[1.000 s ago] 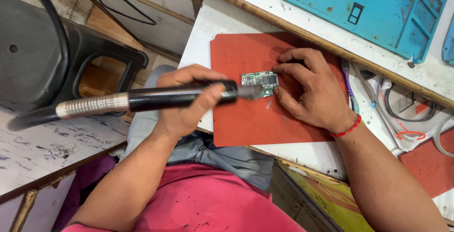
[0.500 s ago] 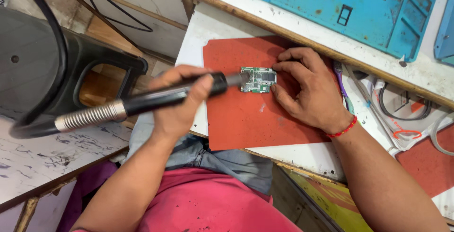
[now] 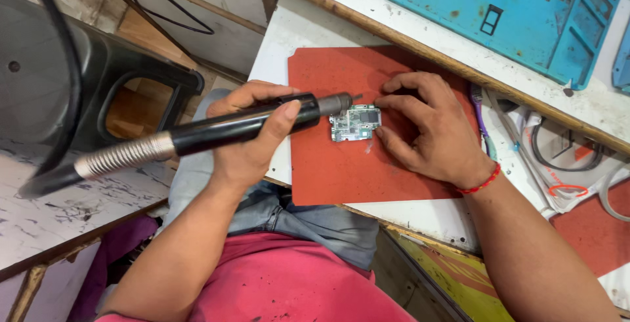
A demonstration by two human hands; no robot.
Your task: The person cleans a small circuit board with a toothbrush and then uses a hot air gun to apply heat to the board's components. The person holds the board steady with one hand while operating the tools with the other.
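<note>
Left hand (image 3: 252,140) is wrapped tight around a black rotary handpiece (image 3: 230,128). Its long axis runs from lower left up to frame centre, the metal tip pointing right, just at the upper left corner of a small green circuit board (image 3: 354,122). The board lies flat mid-frame on a red mat (image 3: 341,171) on the white tabletop (image 3: 282,40). Right hand (image 3: 430,128) isn't gripping anything, fingers spread and pressing on the board's right edge. Blue work mat (image 3: 459,7) with little moulded compartments sits upper right; can't tell what's in them. Black stool (image 3: 59,79) at left.
</note>
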